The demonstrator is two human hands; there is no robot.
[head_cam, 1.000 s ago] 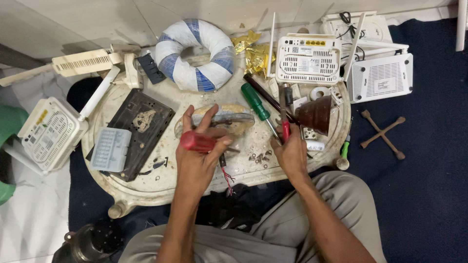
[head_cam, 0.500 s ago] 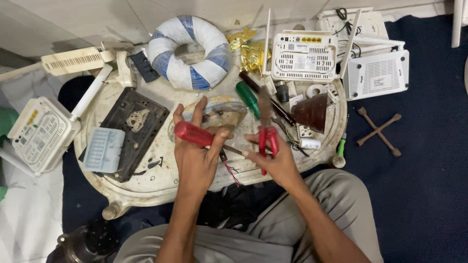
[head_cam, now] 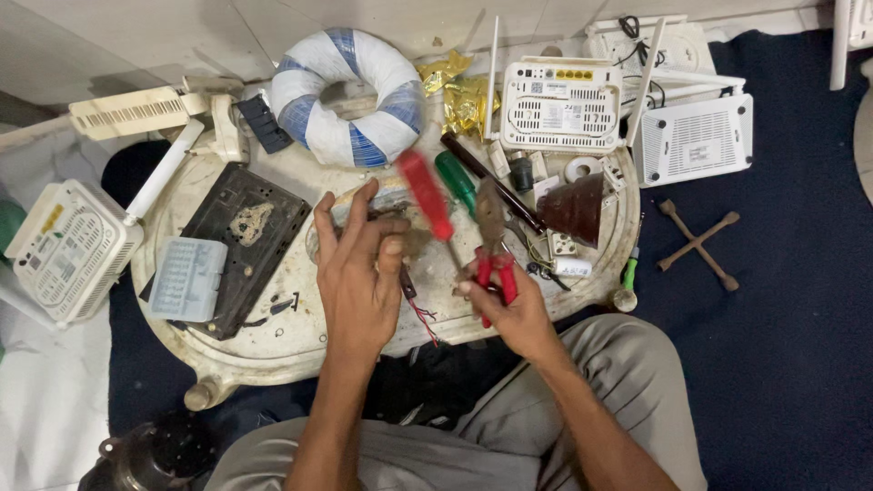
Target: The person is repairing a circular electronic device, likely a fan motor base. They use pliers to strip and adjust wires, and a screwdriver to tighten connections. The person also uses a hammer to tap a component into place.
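Observation:
My left hand (head_cam: 356, 277) lies on the round white work table (head_cam: 273, 341) with its fingers spread, the fingertips touching a small grey metal part (head_cam: 386, 202). Thin red and black wires (head_cam: 420, 316) trail out from under it. My right hand (head_cam: 514, 314) grips red-handled pliers (head_cam: 491, 250), jaws pointing away from me. A red-handled screwdriver (head_cam: 426, 195) stands tilted and blurred between the two hands, its shaft running down toward my right fingers. I cannot tell which hand holds it. A green-handled screwdriver (head_cam: 456, 180) lies just behind.
On the table: a blue-and-white wound ring (head_cam: 346, 95), a black circuit panel (head_cam: 241, 241), a pale blue plastic box (head_cam: 186, 277), a brown cone (head_cam: 577, 207). White router boxes (head_cam: 559, 105) (head_cam: 696, 136) (head_cam: 68, 250) ring it. A wooden cross (head_cam: 698, 244) lies on the blue mat.
The red screwdriver has left my left palm and swung upright between the hands. My right hand picked up the red pliers and drew them toward me. My left fingers have spread out.

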